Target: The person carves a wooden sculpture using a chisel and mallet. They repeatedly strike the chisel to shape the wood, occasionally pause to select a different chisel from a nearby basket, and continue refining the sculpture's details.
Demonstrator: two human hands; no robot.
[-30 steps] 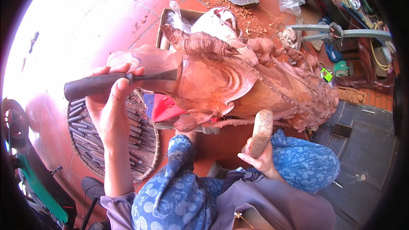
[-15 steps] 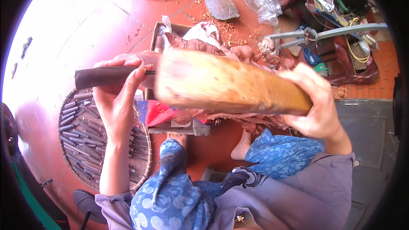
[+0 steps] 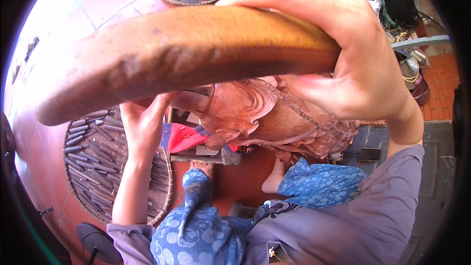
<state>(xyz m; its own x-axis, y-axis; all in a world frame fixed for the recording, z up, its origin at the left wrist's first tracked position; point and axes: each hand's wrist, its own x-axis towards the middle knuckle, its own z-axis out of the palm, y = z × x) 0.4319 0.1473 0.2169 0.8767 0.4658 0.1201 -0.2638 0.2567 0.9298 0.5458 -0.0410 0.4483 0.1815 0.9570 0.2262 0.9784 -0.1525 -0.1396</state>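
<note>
R hand [image 3: 360, 54] has fingers closed round one end of a chunky wooden mallet [image 3: 196, 44], raised v. close to cam w/ its other end pointing L. L hand [image 3: 142, 130] is partly hidden behind mallet, so can't tell what its fingers hold, if anything. Carved reddish wood piece [image 3: 299, 118] lies below, approx. btwn hands, w/ red-blue cloth [image 3: 184, 138] nr its L end & round basket [image 3: 170, 176] of tools [image 3: 93, 167] further L.
</note>
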